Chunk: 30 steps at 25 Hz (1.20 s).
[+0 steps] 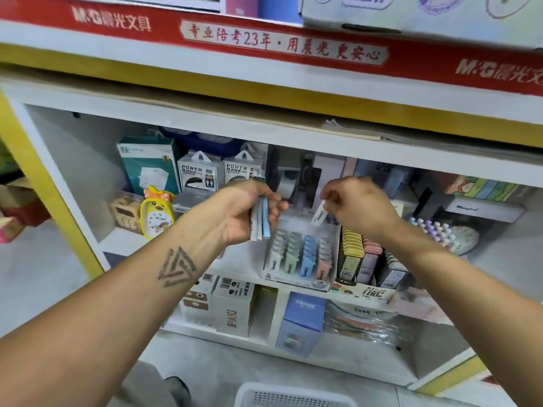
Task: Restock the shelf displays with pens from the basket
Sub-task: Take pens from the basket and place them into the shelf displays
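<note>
My left hand (249, 210) grips a small bundle of pens (260, 221), white and light blue, held upright in front of the shelf. My right hand (357, 204) pinches one white pen (319, 214) by its top, its lower end tilted down over a clear display box (299, 254). That box holds rows of pastel pens in white, green, blue and pink. The white plastic basket (291, 396) shows at the bottom edge, on the floor below my arms.
Beside the clear box stand displays of yellow and pink pens (360, 257) and pastel markers (435, 230). Power bank boxes (199, 171), a yellow duck clock (157, 211) and a tape dispenser sit behind. Boxes fill the lower shelf (232, 306). A red banner shelf hangs overhead.
</note>
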{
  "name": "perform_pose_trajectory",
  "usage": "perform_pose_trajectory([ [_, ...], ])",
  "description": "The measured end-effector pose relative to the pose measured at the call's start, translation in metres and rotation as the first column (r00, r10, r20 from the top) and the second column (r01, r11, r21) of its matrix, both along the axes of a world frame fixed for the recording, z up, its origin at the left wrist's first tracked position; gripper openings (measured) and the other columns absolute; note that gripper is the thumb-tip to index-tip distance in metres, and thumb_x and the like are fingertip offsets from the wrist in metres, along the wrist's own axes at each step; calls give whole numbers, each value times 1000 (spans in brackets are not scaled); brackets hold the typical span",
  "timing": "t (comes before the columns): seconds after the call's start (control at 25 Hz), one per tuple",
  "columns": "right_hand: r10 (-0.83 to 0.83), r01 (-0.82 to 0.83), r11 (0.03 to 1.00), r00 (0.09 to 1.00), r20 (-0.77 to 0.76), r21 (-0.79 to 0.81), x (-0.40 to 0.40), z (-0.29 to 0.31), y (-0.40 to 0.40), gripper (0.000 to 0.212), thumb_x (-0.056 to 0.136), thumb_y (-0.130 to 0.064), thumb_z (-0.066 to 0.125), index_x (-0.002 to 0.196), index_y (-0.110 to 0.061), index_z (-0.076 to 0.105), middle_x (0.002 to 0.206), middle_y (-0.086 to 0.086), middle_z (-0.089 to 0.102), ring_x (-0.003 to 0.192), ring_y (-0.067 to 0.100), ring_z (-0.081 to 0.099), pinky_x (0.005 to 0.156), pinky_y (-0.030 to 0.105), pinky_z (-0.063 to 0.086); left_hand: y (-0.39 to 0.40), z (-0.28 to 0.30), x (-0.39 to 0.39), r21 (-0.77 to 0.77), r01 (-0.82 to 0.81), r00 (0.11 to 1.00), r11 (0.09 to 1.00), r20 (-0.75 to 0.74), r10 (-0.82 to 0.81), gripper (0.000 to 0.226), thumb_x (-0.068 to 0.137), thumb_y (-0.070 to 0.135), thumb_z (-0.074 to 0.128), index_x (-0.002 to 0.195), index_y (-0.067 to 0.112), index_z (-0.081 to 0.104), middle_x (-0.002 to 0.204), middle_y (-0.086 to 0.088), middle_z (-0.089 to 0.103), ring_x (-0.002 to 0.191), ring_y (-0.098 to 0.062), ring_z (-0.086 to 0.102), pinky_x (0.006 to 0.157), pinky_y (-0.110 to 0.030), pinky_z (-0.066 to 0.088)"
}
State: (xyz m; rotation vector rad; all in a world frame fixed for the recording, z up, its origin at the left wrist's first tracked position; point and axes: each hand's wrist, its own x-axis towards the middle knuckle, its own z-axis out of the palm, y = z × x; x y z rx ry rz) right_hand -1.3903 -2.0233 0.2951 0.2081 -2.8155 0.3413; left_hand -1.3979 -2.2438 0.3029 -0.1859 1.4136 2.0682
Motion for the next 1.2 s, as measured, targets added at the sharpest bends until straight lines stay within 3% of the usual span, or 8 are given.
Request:
perform_pose_trajectory([
  [0.2,-47,22,971,994,100,238,-10,-8,-1,13,89,-22,66,100,-28,71,99,-3,71,94,21,64,77,29,51,-1,-2,4,-48,28,999,998,-19,-29,12,101,6,45,100,3,56,70,-10,70,58,-15,52,46,-22,51],
  [0.64,-28,-32,962,976,216,272,-17,-28,2,16,83,-17,72,92,-30,71,94,-9,70,91,17,63,75,28,48,2,-1,8,-50,67,997,997,-34,-68,17,96,3,45,110,4,55,75,-12,64,60,-16,50,54,-25,45],
  [0.92,-25,-77,861,981,193,503,-12,-37,-1,23,89,-18,60,109,-23,71,108,4,67,101,23,61,80,32,51,7,-4,12,45,167,985,985,-41,-166,22,98,3,50,119,4,56,86,-14,72,69,-21,70,64,-30,59],
  [1.0,21,-71,954,985,171,292,-7,-26,2,28,93,-18,57,117,-23,70,115,1,68,105,21,62,88,33,52,11,-4,14,71,207,977,976,-59,-203,21,92,1,57,112,1,60,95,-17,74,74,-23,73,66,-31,60],
  [1.04,36,-38,999,985,167,5,-2,-18,4,28,95,-17,58,120,-20,69,114,0,70,101,17,65,88,32,53,14,-4,16,71,227,972,971,-83,-221,24,86,1,62,110,-1,61,99,-19,74,77,-24,73,66,-32,60],
  [1.08,61,15,925,980,187,-380,5,-10,6,26,97,-16,60,121,-16,69,108,0,73,93,13,68,83,29,54,18,-4,17,63,249,964,967,-109,-241,28,81,1,65,109,-2,63,102,-21,74,79,-26,74,66,-32,61],
  [1.12,127,53,707,971,201,-705,15,-1,8,25,97,-15,62,120,-11,68,99,4,75,81,12,69,75,26,55,23,-5,19,49,278,954,959,-131,-269,32,79,2,66,110,-4,64,104,-22,73,81,-27,74,66,-32,61],
  [1.2,222,85,337,961,167,-938,34,9,17,24,92,-15,68,114,-4,68,87,11,74,69,17,67,66,26,56,39,-8,26,3,361,921,933,-160,-355,34,80,5,67,113,-4,64,107,-24,72,85,-29,74,67,-32,61],
])
